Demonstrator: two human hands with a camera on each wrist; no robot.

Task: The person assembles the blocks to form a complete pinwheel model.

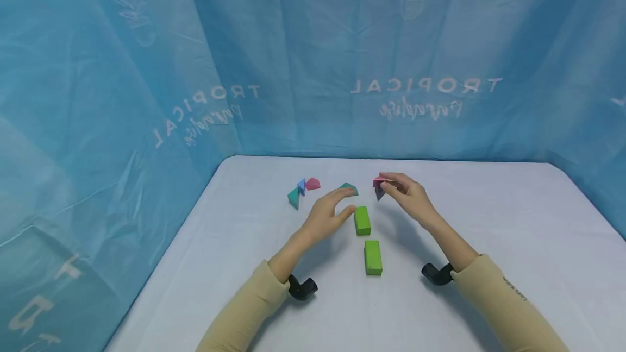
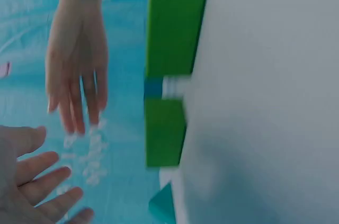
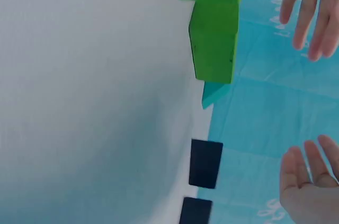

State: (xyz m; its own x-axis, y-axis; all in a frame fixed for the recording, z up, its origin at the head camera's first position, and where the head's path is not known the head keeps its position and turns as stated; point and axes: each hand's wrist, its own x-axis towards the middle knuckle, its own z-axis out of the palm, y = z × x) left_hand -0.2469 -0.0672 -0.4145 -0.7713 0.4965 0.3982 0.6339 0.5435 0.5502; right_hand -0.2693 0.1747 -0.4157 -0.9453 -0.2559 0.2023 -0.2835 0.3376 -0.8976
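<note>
My left hand [image 1: 326, 215] hovers over the table with fingers extended, left of the farther green block [image 1: 362, 220]. Its fingertips overlap a teal wedge-shaped piece [image 1: 351, 187] in the head view. My right hand [image 1: 409, 198] is held at the far side, its fingers overlapping a pink piece [image 1: 377, 182] and a dark piece [image 1: 380, 193]. In the right wrist view, that hand [image 3: 310, 184] has spread fingers with nothing between them, beside two dark blocks [image 3: 205, 163]. The left wrist view has the left palm [image 2: 34, 181] holding nothing.
A second green block [image 1: 373, 258] lies nearer the front. At the back left sit a teal piece [image 1: 294, 198], a small blue piece [image 1: 301, 186] and a pink piece [image 1: 313, 183]. Blue curtains [image 1: 303, 58] surround the white table [image 1: 513, 221].
</note>
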